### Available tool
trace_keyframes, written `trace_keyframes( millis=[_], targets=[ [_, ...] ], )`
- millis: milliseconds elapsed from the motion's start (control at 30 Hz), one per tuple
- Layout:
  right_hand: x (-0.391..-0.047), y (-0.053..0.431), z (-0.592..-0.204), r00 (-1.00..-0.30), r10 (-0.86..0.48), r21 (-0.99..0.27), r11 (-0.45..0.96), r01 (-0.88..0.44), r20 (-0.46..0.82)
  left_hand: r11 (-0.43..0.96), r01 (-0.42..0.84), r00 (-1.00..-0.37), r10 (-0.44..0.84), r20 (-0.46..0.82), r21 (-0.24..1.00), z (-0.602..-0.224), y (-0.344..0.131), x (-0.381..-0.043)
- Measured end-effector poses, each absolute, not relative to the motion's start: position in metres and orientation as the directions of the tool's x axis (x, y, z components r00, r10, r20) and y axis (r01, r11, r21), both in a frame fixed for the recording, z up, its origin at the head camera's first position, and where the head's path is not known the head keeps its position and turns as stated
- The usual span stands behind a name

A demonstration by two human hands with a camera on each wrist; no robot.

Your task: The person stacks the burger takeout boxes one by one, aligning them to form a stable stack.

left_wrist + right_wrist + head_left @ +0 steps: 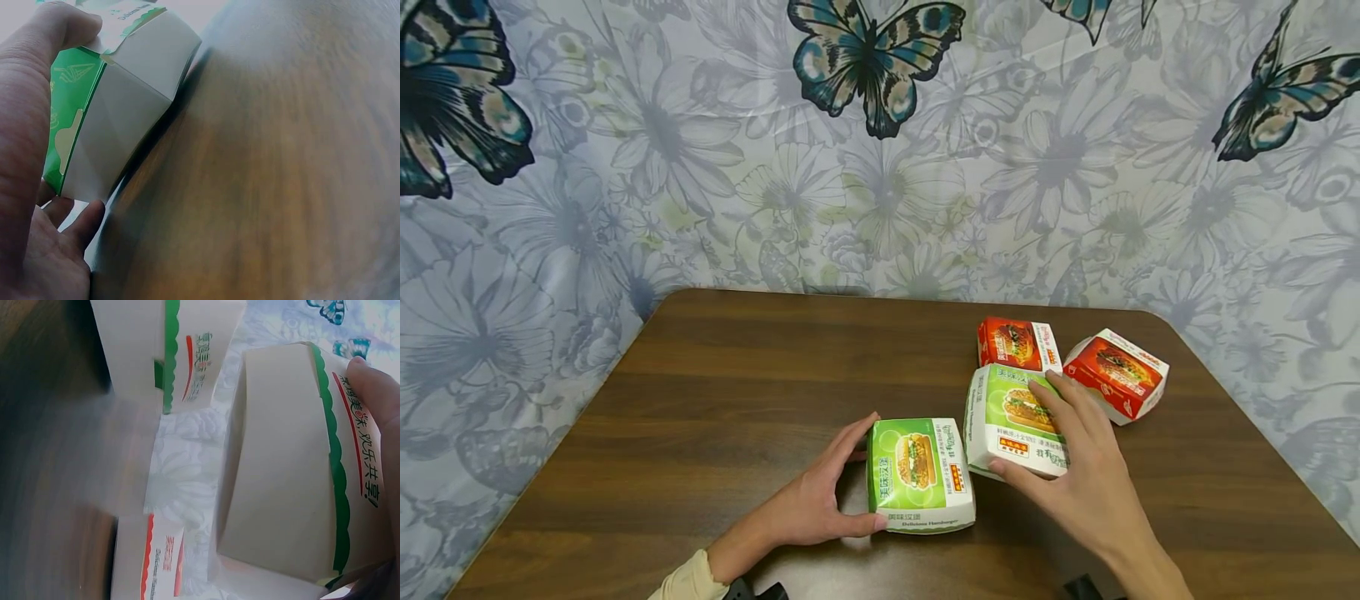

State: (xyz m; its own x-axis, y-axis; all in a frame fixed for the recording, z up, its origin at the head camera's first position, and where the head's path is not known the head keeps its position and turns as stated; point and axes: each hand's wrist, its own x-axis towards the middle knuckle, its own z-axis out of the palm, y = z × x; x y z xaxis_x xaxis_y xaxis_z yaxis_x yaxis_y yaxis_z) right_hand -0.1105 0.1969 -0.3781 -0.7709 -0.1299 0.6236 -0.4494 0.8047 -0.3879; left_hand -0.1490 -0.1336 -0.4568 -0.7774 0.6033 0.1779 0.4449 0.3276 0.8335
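My left hand (820,500) grips a green-and-white hamburger box (917,475) by its left side, thumb at the near corner and fingers at the far one. In the left wrist view the thumb presses this carton (119,125) from above, the fingers below. To its right, my right hand (1086,467) holds a second green hamburger box (1018,421) between thumb and fingers. That box (281,462) fills much of the right wrist view. I cannot tell whether it touches the table. A red hamburger box (1018,343) stands just behind it.
Another red hamburger box (1117,375) sits at an angle on the right, beyond the right hand's fingers. All the boxes are on or over a brown wooden table (737,367). Behind its far edge hangs a floral cloth (887,200) with butterflies.
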Motion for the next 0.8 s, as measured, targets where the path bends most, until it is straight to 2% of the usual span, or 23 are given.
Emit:
trace_keyframes(
  millis=[233,800],
  targets=[
    [-0.106,0.186,-0.377,-0.833,-0.146,-0.433,0.798,-0.418,0.534,0.334,0.452,-0.778,0.601,0.182,0.827,-0.457,-0.134,-0.149],
    [-0.103,0.166,-0.377,-0.859,-0.231,-0.404,0.806,-0.432,0.457,0.361,0.422,-0.794,0.590,0.147,0.832,-0.456,-0.132,-0.148]
  ],
)
